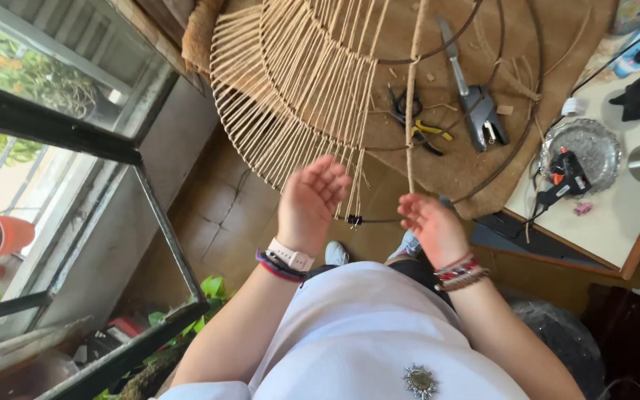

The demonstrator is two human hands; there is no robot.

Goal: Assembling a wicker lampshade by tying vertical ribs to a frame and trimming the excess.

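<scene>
Your hands at the wire frame, cord taut in the right.

Your right hand (432, 226), just right of centre, pinches a thin twine cord (411, 111) that runs straight up to the top of the frame; fingers are closed lightly round its lower end. Your left hand (311, 200), at centre, is open, palm up and fingers spread, holding nothing, just beside the wrapped strands of the round wire frame (290, 96) that fills the upper middle. The cord looks light, soft and rough enough not to slip, so a fingertip pinch near the free end should hold it; the frame's thin rings look stiff but springy, best steadied at the bare ring near the small black clip (354, 219). Pliers (418, 122) and a staple gun (475, 104) lie on the mat (557, 59) beyond; a glue gun (564, 178) sits at right.
</scene>
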